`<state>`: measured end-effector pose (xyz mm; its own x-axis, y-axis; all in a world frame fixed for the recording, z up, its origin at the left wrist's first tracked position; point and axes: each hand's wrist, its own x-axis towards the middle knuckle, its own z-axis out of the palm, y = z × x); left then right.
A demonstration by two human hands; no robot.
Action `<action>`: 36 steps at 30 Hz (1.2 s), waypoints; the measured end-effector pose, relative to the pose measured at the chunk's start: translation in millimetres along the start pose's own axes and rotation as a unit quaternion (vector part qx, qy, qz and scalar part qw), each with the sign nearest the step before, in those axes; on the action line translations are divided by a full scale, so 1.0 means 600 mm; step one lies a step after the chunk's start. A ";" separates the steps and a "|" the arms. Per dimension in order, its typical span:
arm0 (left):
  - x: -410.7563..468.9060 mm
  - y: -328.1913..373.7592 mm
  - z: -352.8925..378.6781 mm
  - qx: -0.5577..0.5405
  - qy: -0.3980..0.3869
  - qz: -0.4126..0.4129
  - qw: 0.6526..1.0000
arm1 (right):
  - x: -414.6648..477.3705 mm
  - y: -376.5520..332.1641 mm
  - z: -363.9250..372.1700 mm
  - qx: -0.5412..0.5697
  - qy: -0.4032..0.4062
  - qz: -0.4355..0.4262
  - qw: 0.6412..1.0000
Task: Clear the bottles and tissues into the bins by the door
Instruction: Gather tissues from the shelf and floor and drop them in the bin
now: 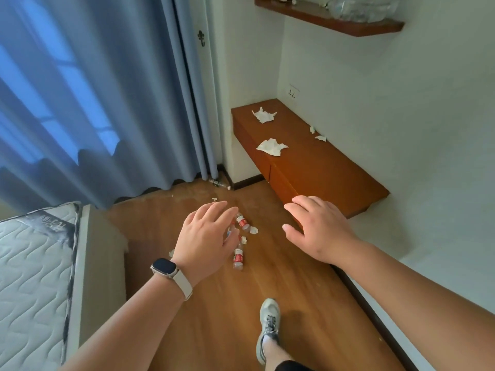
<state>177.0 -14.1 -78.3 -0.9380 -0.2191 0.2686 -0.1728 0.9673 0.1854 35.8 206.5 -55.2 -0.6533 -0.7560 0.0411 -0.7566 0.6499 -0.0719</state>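
I log left hand [206,234] and right hand [318,228] spread wide, empty | bottles [238,257] scattered on floor [214,303] beyond left fingers, ungripped | tissues [272,147] on bench [321,170] | bins unseen | judged: splayed ready to gather several.

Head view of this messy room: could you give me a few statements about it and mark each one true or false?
1. The left hand and right hand hold nothing. True.
2. The bottles on the floor stand upright. False: they lie on their sides.
3. Crumpled tissues lie on the wooden ledge. True.
4. The watch is worn beside the right hand. False: it is beside the left hand.
5. A bin stands next to the bottles. False: no bin is in view.
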 end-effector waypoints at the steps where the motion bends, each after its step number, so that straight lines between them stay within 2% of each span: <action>1: 0.022 -0.007 0.009 0.005 -0.003 0.003 1.000 | 0.025 0.010 0.008 0.003 -0.006 0.002 1.000; 9: 0.235 -0.070 0.059 0.032 -0.070 -0.011 0.997 | 0.249 0.107 0.048 0.034 -0.033 0.016 0.999; 14: 0.373 -0.092 0.088 0.043 -0.085 -0.008 0.995 | 0.372 0.182 0.041 0.030 -0.034 0.024 0.999; 22: 0.505 -0.126 0.127 0.008 -0.123 0.007 0.992 | 0.486 0.237 0.049 0.023 -0.066 0.062 0.996; 36: 0.746 -0.267 0.230 -0.038 -0.177 0.137 0.974 | 0.635 0.226 0.087 -0.004 -0.084 0.200 0.976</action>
<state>-256.6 -249.8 -118.1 -0.9928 0.1176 -0.0224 0.1096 0.9680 0.2257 -314.2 2.8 -101.6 -0.8830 -0.4435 -0.1534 -0.4427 0.8957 -0.0410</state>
